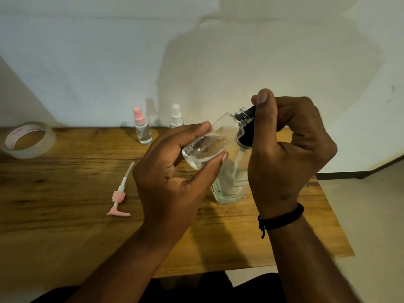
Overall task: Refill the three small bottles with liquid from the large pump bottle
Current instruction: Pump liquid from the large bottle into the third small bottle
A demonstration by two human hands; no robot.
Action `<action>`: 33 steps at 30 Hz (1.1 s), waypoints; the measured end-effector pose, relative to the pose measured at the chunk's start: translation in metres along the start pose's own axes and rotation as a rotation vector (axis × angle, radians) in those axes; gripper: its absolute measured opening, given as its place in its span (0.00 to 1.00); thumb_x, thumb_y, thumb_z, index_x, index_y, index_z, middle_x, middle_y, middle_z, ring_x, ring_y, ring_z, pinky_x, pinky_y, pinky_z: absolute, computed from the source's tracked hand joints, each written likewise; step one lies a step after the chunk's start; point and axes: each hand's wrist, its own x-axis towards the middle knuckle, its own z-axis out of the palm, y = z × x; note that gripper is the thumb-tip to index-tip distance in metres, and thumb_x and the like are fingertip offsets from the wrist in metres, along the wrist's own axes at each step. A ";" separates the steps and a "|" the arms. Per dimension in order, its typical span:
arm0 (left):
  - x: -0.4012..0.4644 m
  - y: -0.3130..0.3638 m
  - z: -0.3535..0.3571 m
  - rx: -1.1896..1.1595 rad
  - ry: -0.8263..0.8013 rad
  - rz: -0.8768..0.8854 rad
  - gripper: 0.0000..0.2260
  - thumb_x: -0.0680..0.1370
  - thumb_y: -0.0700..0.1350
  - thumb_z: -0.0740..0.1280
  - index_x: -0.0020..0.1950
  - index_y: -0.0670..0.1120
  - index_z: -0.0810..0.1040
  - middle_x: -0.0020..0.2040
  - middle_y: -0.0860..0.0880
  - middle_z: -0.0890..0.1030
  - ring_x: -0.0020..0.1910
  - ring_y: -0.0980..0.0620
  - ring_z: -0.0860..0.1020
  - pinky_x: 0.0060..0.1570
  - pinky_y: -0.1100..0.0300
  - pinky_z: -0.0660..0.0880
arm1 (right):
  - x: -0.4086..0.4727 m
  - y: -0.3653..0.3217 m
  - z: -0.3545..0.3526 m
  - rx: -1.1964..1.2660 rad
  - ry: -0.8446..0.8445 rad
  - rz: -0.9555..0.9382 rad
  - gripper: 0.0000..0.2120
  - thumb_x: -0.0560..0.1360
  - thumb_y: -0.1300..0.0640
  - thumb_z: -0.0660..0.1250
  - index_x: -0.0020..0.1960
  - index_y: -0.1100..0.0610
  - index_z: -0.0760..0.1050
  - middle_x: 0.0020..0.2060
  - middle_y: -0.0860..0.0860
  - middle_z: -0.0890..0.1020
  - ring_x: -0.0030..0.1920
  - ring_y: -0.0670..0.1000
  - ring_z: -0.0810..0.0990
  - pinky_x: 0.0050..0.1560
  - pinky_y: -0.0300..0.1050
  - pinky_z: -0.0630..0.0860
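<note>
Head view: left hand (pixel 175 169) gripping a tilted small clear bottle (pixel 209 145) above the wooden table (pixel 65 193), right hand (pixel 290 145) pinching its black cap (pixel 248 125), large bottle (pixel 231 184) standing just behind, pink pump (pixel 119 194) lying apart.

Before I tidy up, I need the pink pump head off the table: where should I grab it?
Pinch the pink collar midway along the pump head, coming from above. It lies flat on the table, and the tube is thin and the spout narrow.
</note>
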 end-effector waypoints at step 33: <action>0.001 0.002 0.001 -0.024 0.005 -0.010 0.19 0.75 0.39 0.79 0.63 0.40 0.79 0.58 0.46 0.84 0.58 0.52 0.84 0.55 0.56 0.83 | 0.000 0.003 0.000 -0.008 -0.004 -0.010 0.12 0.81 0.62 0.70 0.38 0.61 0.80 0.34 0.49 0.80 0.34 0.57 0.80 0.39 0.58 0.74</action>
